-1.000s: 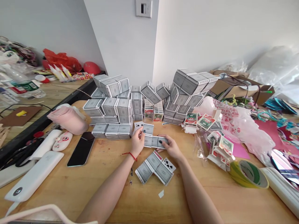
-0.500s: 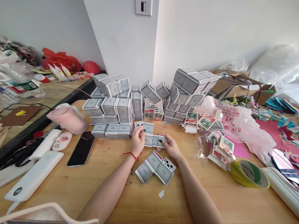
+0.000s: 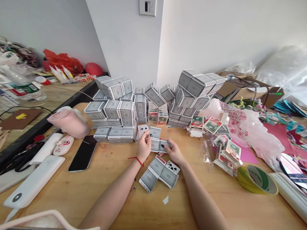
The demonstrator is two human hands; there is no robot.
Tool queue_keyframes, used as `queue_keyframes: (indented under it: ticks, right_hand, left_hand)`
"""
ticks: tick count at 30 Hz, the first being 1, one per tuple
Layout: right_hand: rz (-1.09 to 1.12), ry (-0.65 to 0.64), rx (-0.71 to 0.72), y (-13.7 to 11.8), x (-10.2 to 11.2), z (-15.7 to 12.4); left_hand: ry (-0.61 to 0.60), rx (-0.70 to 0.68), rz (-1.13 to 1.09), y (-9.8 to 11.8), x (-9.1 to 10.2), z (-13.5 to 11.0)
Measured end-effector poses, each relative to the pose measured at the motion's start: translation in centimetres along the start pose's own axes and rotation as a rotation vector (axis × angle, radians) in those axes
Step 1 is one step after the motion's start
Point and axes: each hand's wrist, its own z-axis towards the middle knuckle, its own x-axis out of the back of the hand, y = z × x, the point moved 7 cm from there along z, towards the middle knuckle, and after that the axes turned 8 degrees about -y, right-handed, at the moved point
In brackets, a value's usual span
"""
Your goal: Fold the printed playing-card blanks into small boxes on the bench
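My left hand (image 3: 143,146) and my right hand (image 3: 173,152) both pinch a small folded block of grey-backed playing cards (image 3: 157,140) that stands on the wooden table (image 3: 96,188). The left fingers grip its left end beside a spade card (image 3: 143,129). The right fingers hold its right end. A second card block (image 3: 158,172), with a ten of spades on top, lies flat just in front of my hands. Behind them rises a big stack of card blocks (image 3: 117,108).
A black phone (image 3: 82,154), white power banks (image 3: 33,182) and a pink roll (image 3: 69,123) lie at the left. Card boxes (image 3: 211,125), plastic bags (image 3: 249,131) and a yellow tape roll (image 3: 256,179) crowd the right. A small paper scrap (image 3: 165,200) lies near the front.
My hands have drawn slightly closer together on the card block; the view has shifted a little. Nothing was let go.
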Motion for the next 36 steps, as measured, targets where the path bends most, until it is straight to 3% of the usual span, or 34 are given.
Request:
queue_keyframes:
  ticks: [9,16,22,24,29,33,36]
  right_hand:
    - [0.020,0.017,0.008,0.2,-0.5,0.2]
    - [0.051,0.037,0.022,-0.1,0.1,0.3]
    - [0.068,0.160,0.073,-0.1,1.0,0.2]
    - [0.051,0.200,0.082,-0.2,1.5,0.0]
    - [-0.028,0.240,0.063,-0.5,2.3,-0.1]
    - [0.166,0.234,0.091,-0.7,2.2,0.0]
    - [0.190,0.215,0.104,-0.9,2.0,0.1]
  left_hand:
    - [0.021,0.043,-0.054,-0.1,-0.3,-0.1]
    - [-0.039,0.016,-0.187,0.6,-0.1,0.0]
    - [-0.362,0.179,-0.354,0.2,-2.4,-0.5]
    - [-0.334,0.170,-0.356,0.1,-2.3,-0.4]
    - [-0.117,0.189,-0.416,-0.8,-0.6,0.2]
    - [-0.097,0.173,-0.379,-1.0,-0.1,0.6]
    - [-0.140,0.093,-0.253,-0.4,-0.3,0.6]
